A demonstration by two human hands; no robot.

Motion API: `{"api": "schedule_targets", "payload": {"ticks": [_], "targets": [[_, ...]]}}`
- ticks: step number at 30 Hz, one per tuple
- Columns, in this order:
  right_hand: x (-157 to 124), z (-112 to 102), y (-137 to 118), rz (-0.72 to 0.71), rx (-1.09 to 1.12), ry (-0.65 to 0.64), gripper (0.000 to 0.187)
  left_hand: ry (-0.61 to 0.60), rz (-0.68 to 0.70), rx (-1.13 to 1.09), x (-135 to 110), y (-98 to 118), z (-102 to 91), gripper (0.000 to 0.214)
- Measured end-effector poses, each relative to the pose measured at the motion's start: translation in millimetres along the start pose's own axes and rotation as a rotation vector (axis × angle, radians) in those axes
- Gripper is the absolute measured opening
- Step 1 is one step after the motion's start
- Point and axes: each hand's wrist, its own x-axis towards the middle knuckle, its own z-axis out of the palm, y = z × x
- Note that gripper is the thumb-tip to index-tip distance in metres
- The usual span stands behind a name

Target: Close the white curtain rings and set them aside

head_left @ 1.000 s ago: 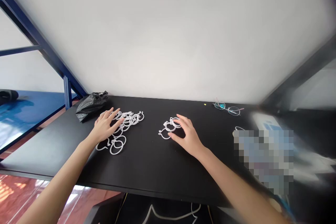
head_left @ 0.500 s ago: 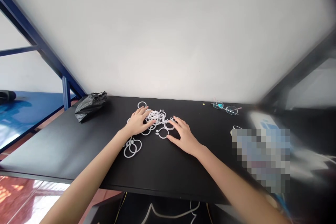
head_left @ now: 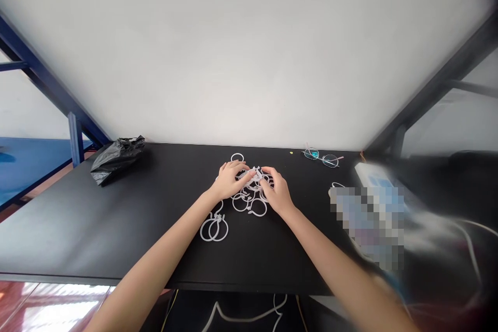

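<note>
A heap of white plastic rings (head_left: 249,198) lies on the black table (head_left: 116,218) in the middle. My left hand (head_left: 229,180) and my right hand (head_left: 275,190) press in on the heap from either side, fingers curled over the rings and fingertips almost meeting. Two or three rings (head_left: 213,228) lie loose nearer me by my left wrist, and one ring (head_left: 237,157) lies just beyond the heap.
A crumpled black plastic bag (head_left: 115,157) sits at the table's far left. A pair of glasses (head_left: 321,156) lies at the back right. A blurred-out object (head_left: 365,218) and white cables (head_left: 462,238) occupy the right side. A white wall rises behind the table.
My left hand swept the ring pile rightward across the table to meet the small group under my right hand. Both hands now close on one merged heap; a few rings trailed behind.
</note>
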Motion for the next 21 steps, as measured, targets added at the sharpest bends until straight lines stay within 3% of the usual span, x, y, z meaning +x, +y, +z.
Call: {"api": "schedule_targets", "payload": {"ticks": [3, 6, 10, 12, 15, 21], "targets": [[1.3, -3.8, 0.2, 0.009, 0.032, 0.039, 0.024, -0.021, 0.008, -0.068, -12.0, -2.1, -22.2, 0.046], [2.0, -4.7, 0.6, 0.016, 0.025, 0.055, 0.024, -0.096, 0.028, -0.1, -41.2, -11.0, -44.1, 0.049], [0.9, -1.0, 0.7, -0.093, -0.101, -0.04, 0.033, -0.256, 0.14, 0.077, -83.6, -27.4, -52.5, 0.107], [-0.3, 1.0, 0.7, -0.155, -0.177, -0.125, 0.038, -0.266, 0.157, 0.138, -92.5, -34.6, -48.8, 0.119], [-2.1, 2.0, 1.0, -0.198, -0.217, -0.2, 0.037, -0.255, 0.164, 0.163, -84.4, -43.4, -40.5, 0.123], [-3.3, 0.5, 0.7, -0.236, -0.159, -0.233, 0.031, -0.288, 0.214, 0.146, -40.8, -51.4, -24.4, 0.114]]}}
